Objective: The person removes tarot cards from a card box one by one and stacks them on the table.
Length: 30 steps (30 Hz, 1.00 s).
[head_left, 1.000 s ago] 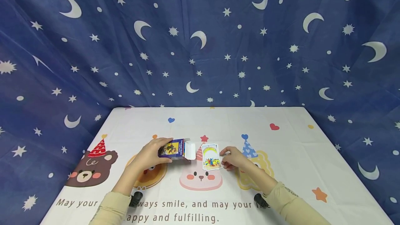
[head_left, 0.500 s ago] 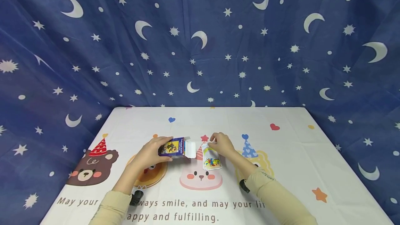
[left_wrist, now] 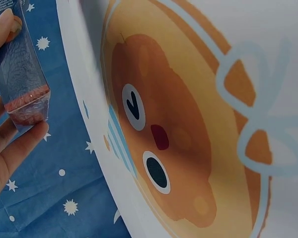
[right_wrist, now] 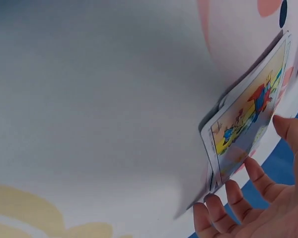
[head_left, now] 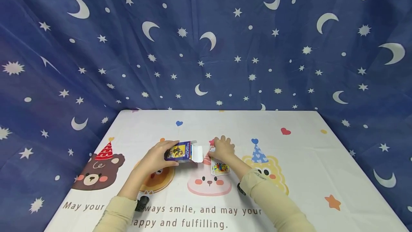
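In the head view my left hand (head_left: pixel 157 156) grips a small purple card box (head_left: pixel 178 151) with yellow artwork, lettered "Universal Waite". Its white end flap (head_left: pixel 197 154) stands open toward the right. The left wrist view shows the clear-wrapped end of the box (left_wrist: pixel 22 74) between thumb and fingers. Right of the box, a stack of tarot cards (head_left: pixel 220 168) lies face up on the table. My right hand (head_left: pixel 224 149) spans its far part, thumb at the left edge and fingers at the right. From the right wrist, the stack (right_wrist: pixel 248 114) looks slightly uneven; the hand hides its far end.
A white tablecloth (head_left: pixel 305 174) printed with cartoon animals, hearts and lettering covers the table. Behind and at the sides hangs a blue curtain (head_left: pixel 225 74) with moons and stars. Black wrist cameras sit below both hands.
My right hand has moved left from beside the cards, first to their upper right corner and then over their far part. The left hand and the box have stayed in place.
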Each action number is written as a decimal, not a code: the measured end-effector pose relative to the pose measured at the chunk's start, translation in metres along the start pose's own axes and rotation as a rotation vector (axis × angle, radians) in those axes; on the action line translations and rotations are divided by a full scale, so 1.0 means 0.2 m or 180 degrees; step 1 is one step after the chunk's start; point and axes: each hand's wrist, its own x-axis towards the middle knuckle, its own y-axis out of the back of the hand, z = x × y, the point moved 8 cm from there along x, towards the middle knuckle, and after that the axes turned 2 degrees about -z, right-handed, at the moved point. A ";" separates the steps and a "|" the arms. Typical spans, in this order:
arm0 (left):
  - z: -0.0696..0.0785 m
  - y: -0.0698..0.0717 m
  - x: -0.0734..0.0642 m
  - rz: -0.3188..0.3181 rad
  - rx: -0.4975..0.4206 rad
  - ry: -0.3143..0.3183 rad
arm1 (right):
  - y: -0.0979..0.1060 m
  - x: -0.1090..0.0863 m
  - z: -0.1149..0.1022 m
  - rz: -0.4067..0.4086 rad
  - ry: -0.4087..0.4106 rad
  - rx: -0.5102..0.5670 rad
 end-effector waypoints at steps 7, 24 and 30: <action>0.01 0.00 0.01 -0.0025 -0.0020 0.0031 | 0.01 0.00 0.00 0.0096 -0.0118 0.0075; 0.00 -0.01 0.00 -0.0024 -0.0014 0.0037 | 0.06 0.05 0.26 -0.0518 0.0419 0.1128; 0.00 -0.01 0.01 -0.0012 -0.0027 0.0023 | 0.04 0.05 0.26 -0.0541 0.0571 0.0969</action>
